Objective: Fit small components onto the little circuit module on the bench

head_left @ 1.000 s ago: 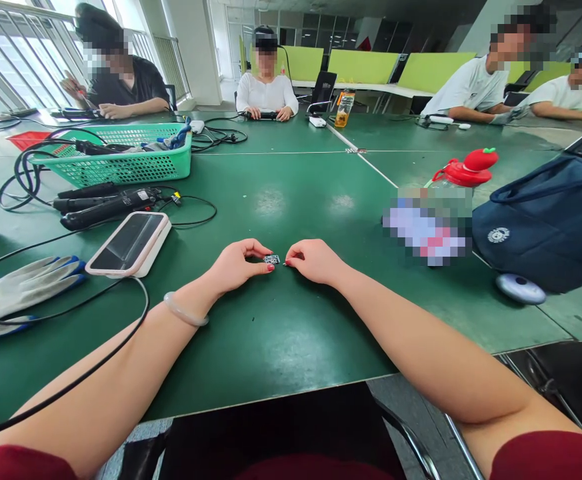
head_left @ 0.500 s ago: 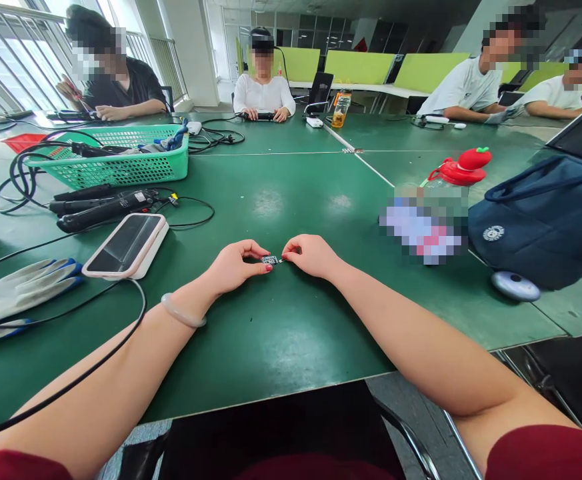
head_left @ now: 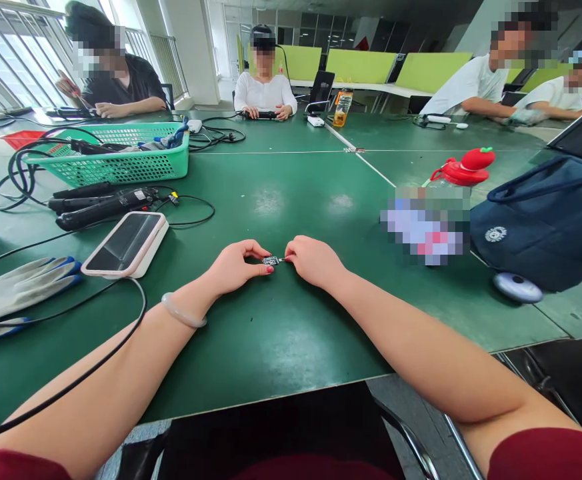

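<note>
Between thumb and fingers, my left hand (head_left: 238, 269) pinches a small flat piece with a black-and-white pattern (head_left: 271, 261); its exact kind is too small to make out. A short thin light-coloured bit sticks out of its right end. My right hand (head_left: 315, 260) has its fingertips closed at that thin end, and what they grip is mostly hidden. Both hands are low over the green table (head_left: 291, 333), close together near its front middle. A pale bangle (head_left: 183, 312) circles my left wrist.
Left of my hands lie a pinkish-white phone-like device (head_left: 127, 245), work gloves (head_left: 25, 288), black handheld tools (head_left: 103, 205) and a green basket (head_left: 121, 175). A black cable (head_left: 143, 303) crosses above my left forearm. Rightward are a navy bag (head_left: 545, 220) and a red-lidded bottle (head_left: 463, 170). Several people sit around.
My right hand has shifted slightly right, its fingers more closed together and turned. The left hand and patterned piece have hardly moved.
</note>
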{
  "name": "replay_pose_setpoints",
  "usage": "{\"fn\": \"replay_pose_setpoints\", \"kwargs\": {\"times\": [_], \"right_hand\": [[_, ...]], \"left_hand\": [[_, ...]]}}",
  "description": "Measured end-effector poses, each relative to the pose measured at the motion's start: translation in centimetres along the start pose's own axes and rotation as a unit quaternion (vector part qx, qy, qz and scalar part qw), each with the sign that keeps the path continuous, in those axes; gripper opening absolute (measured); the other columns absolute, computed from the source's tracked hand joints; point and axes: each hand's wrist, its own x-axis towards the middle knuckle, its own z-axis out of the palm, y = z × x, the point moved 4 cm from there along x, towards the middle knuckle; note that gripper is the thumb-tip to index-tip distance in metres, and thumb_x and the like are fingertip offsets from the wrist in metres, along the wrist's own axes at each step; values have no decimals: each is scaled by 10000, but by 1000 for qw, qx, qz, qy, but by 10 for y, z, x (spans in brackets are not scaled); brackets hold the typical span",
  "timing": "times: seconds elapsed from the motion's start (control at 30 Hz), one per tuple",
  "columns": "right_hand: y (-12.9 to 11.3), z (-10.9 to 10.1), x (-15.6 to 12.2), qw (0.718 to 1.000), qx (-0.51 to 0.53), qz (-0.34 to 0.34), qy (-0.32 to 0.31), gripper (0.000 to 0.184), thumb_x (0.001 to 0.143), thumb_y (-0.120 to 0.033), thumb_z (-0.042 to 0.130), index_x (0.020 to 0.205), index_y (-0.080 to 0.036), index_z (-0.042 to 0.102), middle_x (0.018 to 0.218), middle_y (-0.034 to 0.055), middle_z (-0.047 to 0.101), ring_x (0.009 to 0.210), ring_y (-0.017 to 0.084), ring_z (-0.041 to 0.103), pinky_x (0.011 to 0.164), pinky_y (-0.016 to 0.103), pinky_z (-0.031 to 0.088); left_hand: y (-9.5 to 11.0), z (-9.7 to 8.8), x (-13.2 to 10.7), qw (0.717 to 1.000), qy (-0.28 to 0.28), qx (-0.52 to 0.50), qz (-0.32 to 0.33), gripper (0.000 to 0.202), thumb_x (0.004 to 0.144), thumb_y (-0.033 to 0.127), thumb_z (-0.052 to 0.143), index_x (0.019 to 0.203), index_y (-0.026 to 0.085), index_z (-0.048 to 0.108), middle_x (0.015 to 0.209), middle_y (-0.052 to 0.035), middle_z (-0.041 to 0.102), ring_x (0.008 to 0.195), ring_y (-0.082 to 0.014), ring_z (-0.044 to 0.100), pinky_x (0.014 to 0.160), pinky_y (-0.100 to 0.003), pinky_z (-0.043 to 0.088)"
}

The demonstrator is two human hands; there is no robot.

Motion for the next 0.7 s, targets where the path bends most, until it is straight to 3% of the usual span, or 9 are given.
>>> {"fn": "replay_pose_setpoints", "kwargs": {"times": [0.13,0.23,0.4,0.7], "right_hand": [[-2,-12,-4,996,57,31,68,149,883,-193,541,774,-188,642,831,26,622,757,145,561,648,264,392],[-12,-20,-8,990,109,3,93,136,877,-187,551,775,-190,640,821,10,625,760,133,557,663,252,396],[-26,-17,-12,990,114,-42,73,145,877,-162,537,793,-187,652,842,12,632,769,128,557,661,247,389],[-27,-15,-12,993,91,-48,58,154,891,-180,524,834,-183,667,872,14,632,771,126,562,652,244,377]], "left_hand": [[0,0,0,1000,1,6,-2,324,587,336,777,838,175,650,852,-50,705,824,-198,643,802,-365,480],[0,1,0,1000,-2,-1,0,321,586,330,776,833,175,643,854,-51,706,822,-196,643,797,-365,485],[0,1,0,1000,2,2,4,319,584,330,777,822,171,636,844,-53,705,811,-194,640,798,-369,484],[1,1,0,1000,-9,25,7,313,608,316,764,844,161,629,873,-50,700,834,-185,634,815,-361,483]]}}
